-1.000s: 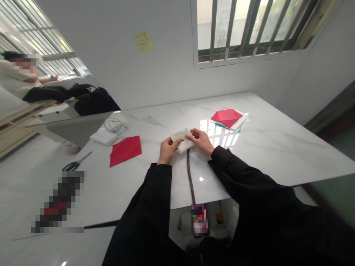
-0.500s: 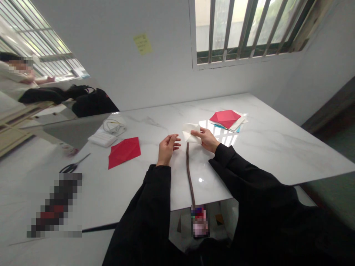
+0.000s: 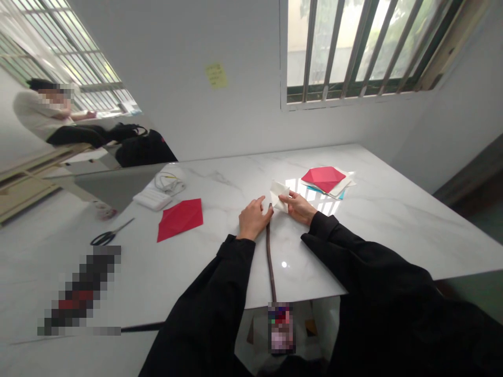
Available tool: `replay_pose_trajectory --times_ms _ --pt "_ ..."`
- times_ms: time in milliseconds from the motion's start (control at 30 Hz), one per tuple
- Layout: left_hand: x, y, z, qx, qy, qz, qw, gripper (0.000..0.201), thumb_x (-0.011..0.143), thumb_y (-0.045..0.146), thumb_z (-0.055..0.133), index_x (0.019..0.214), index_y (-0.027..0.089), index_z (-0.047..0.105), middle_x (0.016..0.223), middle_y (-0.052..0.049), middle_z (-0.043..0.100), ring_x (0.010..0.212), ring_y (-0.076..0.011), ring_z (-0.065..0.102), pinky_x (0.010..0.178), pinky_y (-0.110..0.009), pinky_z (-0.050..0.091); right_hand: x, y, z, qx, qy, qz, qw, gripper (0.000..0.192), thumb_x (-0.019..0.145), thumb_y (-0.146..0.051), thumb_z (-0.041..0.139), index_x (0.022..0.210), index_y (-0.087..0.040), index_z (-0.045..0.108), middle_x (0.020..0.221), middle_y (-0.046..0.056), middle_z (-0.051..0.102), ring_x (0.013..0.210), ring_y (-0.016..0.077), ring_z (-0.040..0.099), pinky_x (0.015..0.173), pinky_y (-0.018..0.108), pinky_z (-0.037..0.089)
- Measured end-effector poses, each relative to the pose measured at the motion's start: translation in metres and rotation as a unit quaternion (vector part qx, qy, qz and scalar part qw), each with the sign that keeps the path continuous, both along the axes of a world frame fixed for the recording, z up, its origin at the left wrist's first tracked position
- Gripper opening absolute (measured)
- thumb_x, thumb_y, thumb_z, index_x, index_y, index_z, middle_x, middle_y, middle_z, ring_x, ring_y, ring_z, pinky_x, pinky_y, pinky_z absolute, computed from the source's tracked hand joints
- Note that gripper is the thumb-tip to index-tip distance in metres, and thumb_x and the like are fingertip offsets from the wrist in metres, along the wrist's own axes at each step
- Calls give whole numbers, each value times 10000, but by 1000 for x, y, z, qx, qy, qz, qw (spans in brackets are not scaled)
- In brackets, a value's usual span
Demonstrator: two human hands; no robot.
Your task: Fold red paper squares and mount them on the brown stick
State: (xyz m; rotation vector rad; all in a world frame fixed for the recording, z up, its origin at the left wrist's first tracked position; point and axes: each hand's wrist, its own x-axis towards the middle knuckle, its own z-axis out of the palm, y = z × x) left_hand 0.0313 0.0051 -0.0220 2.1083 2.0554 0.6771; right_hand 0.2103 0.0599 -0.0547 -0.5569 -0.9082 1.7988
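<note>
My right hand [image 3: 301,208] pinches a piece of folded white paper [image 3: 279,197] above the marble-patterned table. To its left is my left hand [image 3: 253,219], open, with thumb and forefinger apart and nothing held between them. Its thumb is beside the upper end of a thin brown stick-like strip [image 3: 269,256], close to the paper's left edge; whether they touch I cannot tell. The strip runs toward me to a blurred-out object [image 3: 281,329] at the table edge. A creased red paper [image 3: 181,219] lies flat to the left.
A paper stack [image 3: 328,180], red on top with white and blue below, lies at the right back. Scissors [image 3: 110,234], a white device with a coiled cable [image 3: 155,195] and a blurred dark object [image 3: 82,290] are at left. Beyond, a person [image 3: 47,112] sits near a window.
My left hand has moved right, up to the brown strip's top end and nearer the paper, its fingers spreading. The white paper is turned a little in my right hand. The view has shifted slightly.
</note>
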Motion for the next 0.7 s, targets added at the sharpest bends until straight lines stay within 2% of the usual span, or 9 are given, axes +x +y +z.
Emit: replay_pose_trajectory --times_ms 100,233,333,400,467,533,633,700 --pt "4 5 0 15 51 -33 998 414 949 453 640 1269 206 727 1129 -140 709 1040 -296 683 783 -340 475 -2 0 -1 3 -6 5 1000 470 641 -261 985 1026 -182 726 954 44 797 883 195 756 819 299 624" --pt "1 7 2 12 56 -48 997 213 908 349 667 1029 201 763 1051 -147 693 1005 -312 672 762 -349 465 -3 0 -1 4 -5 24 1000 490 618 -274 997 1012 -173 725 940 44 790 832 177 743 778 278 616" --pt "-2 9 2 15 -26 -52 998 137 825 221 710 950 217 766 973 -105 704 911 -266 669 778 -329 470 -2 -1 2 1 -6 51 999 481 633 -283 995 1007 -166 717 947 51 787 824 180 741 769 286 611" --pt "-5 12 1 12 -159 -53 986 165 780 193 731 937 218 776 925 -75 716 801 -220 663 745 -307 477 -1 -3 4 -3 1 64 998 486 638 -295 997 1009 -161 715 947 55 784 817 180 741 779 290 609" --pt "-7 15 -1 -9 -328 -52 943 235 743 216 760 976 203 785 918 -61 723 685 -173 646 657 -281 476 0 -4 7 -10 12 73 997 506 646 -314 999 1036 -164 714 945 49 782 815 177 740 783 285 607" --pt "-8 17 -1 -40 -461 -49 885 343 712 262 797 1044 176 785 984 -75 730 598 -126 614 562 -253 447 0 -6 8 -17 21 80 996 524 660 -328 998 1072 -179 711 952 38 780 824 171 741 776 275 605" --pt "-10 16 6 -86 -569 -53 816 467 704 331 846 1126 143 777 1052 -96 730 539 -61 541 487 -211 376 1 -7 10 -27 29 86 995 524 664 -326 997 1078 -198 704 959 30 778 839 167 740 773 268 603" --pt "-11 12 14 -110 -617 -60 777 487 726 358 860 1155 143 782 1044 -91 732 565 -48 536 485 -193 365 1 -6 10 -30 32 85 995 516 663 -316 995 1070 -200 700 962 33 778 844 171 738 769 271 604"
